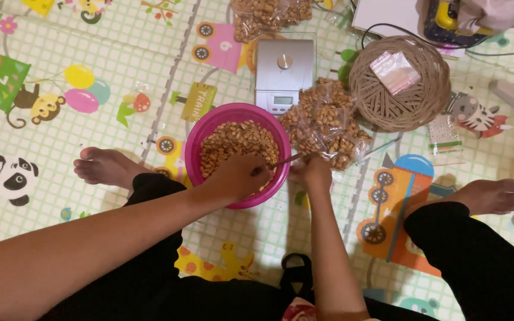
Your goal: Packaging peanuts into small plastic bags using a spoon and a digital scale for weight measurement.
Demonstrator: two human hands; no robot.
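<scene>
A pink bowl (200,134) full of peanuts (236,139) sits on the play mat between my legs. My left hand (236,176) reaches over its near rim and grips a metal spoon (285,159) whose handle points right. My right hand (315,172) rests just right of the bowl and pinches the edge of a clear plastic bag (328,139) of peanuts. More filled bags (322,101) are piled behind it.
A small silver digital scale (285,71) stands behind the bowl. A woven basket (400,83) holding small plastic bags sits at the right. More peanut bags (266,15) lie at the top. My bare feet (105,166) (492,196) flank the work spot.
</scene>
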